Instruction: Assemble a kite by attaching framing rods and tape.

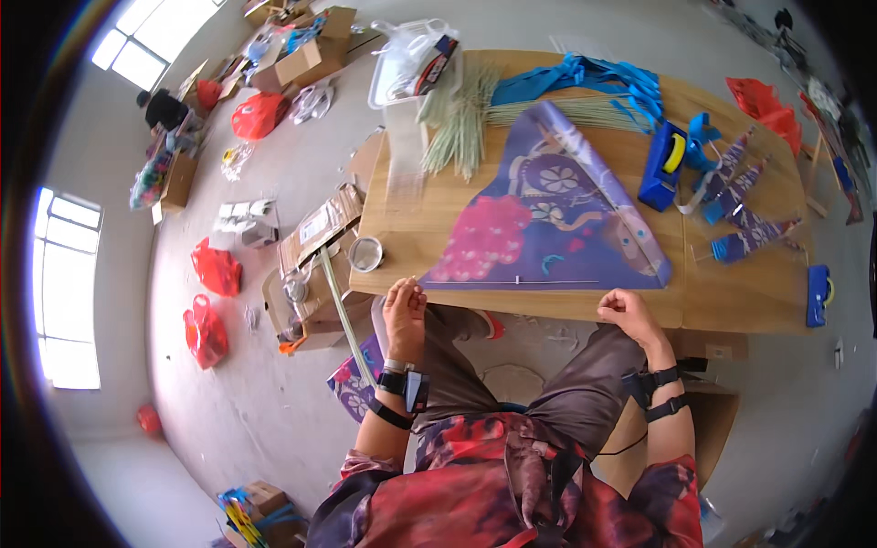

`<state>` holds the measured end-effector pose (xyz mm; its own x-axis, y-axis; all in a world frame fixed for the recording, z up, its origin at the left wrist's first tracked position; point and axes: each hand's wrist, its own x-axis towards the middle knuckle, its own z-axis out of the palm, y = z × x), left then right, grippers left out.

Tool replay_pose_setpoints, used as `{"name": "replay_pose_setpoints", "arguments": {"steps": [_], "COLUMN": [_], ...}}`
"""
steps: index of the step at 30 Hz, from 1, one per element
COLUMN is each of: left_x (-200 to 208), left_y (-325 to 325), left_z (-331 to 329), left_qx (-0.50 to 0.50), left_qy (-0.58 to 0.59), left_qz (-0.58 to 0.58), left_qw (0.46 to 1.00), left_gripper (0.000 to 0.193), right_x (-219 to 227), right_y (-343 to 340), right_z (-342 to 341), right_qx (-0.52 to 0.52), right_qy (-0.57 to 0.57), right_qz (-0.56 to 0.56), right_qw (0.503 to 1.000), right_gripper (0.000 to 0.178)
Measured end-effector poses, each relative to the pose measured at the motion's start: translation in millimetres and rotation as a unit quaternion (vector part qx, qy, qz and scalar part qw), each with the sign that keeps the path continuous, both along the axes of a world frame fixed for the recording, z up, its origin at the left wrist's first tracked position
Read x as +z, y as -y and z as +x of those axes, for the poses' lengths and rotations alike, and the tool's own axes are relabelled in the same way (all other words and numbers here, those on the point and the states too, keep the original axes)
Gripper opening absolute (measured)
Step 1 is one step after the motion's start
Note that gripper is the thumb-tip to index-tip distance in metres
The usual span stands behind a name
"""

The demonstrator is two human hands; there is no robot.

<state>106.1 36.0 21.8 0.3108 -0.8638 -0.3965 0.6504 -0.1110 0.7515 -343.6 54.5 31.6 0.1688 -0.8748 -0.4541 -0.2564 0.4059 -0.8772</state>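
Purple printed sheet (548,237), thin and faintly glossy, lies flat on the wooden table (744,297), just in front of the person. Its outline is roughly triangular: a peak points to the far side, the left side sweeps down in a curve, and the near edge runs almost straight. Down the right side goes a long, smooth, paler strip. Frothy pink blotches fill the lower left, with white petal shapes above them. Along the near edge lies a slender, pale rod (562,281) with a small white piece (517,279) on it.

From where I stand, the left hand (404,315) is at the sheet's near left corner, fingertips drawn together; I can't tell whether they pinch anything. The right hand (630,315) is just on the person's side of the near edge, toward the right corner, fingers curled and thumb close to the forefinger; whether something is between them I can't tell either. So the sheet stretches ahead of both hands and across the space between them.

Beyond it, stiff, straw-thin greenish sticks (457,137) fan out beside limp blue strips (594,78). A boxy blue tape dispenser (660,173) with a yellow ring sits to the right.
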Motion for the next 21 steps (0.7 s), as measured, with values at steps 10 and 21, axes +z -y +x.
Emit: {"name": "replay_pose_setpoints", "arguments": {"steps": [10, 21], "left_x": [-19.3, 0.0], "left_y": [-20.3, -8.7], "left_z": [10.1, 16.2], "left_qx": [-0.013, -0.06], "left_qy": [-0.061, -0.023], "left_qz": [0.029, 0.048], "left_qw": [0.998, 0.997], "left_gripper": [0.021, 0.009], "right_x": [7.9, 10.2], "right_y": [4.2, 24.2], "right_z": [-6.1, -1.3], "right_qx": [0.002, -0.036], "right_qy": [0.042, 0.053], "right_qz": [0.048, 0.032], "right_qw": [0.998, 0.997], "right_gripper": [0.009, 0.01]}}
